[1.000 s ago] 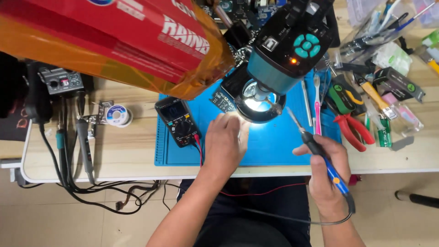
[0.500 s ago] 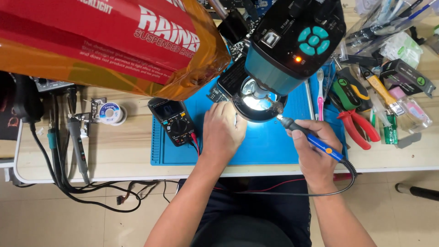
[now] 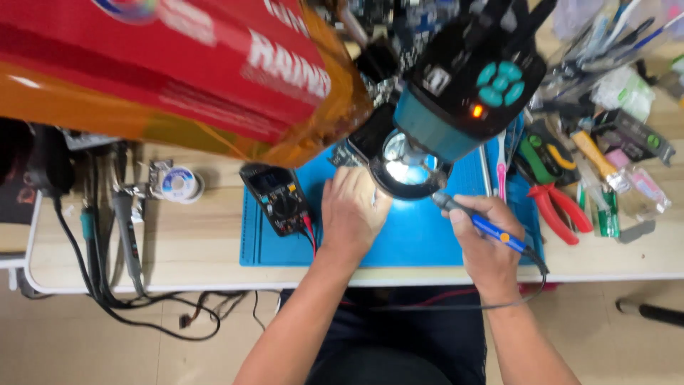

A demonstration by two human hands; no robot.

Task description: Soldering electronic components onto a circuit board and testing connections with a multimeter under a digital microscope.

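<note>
Right hand (image 3: 488, 246): I grip a blue-handled soldering iron (image 3: 491, 229), fingers wrapped round its handle, tip pointing up-left toward the lit ring beneath the microscope head (image 3: 467, 89).
Left hand (image 3: 351, 214): rests palm-down on the blue mat (image 3: 420, 239), fingers curled loosely toward the ring light (image 3: 405, 160); I cannot tell whether anything is pinched beneath them.
Soldering iron cord: a dark cable (image 3: 456, 306) runs from the handle's rear down past the surface edge and across my lap.
Work spot: under the ring light, at the mat's upper middle, between my two hands; what lies there is hidden by glare.
Multimeter (image 3: 274, 198): black, on the mat's left edge, just beside my left hand, with red and black leads plugged in.
Solder spool (image 3: 177, 182): left of the mat on the wooden surface (image 3: 185, 242).
Right of the mat: red-handled pliers (image 3: 559, 210), green-handled cutters (image 3: 538, 153).
Containers: a clear plastic bag (image 3: 634, 189) lies right of the pliers; its contents are unclear.
Top left: a large, blurred red-and-orange package (image 3: 178, 71).
</note>
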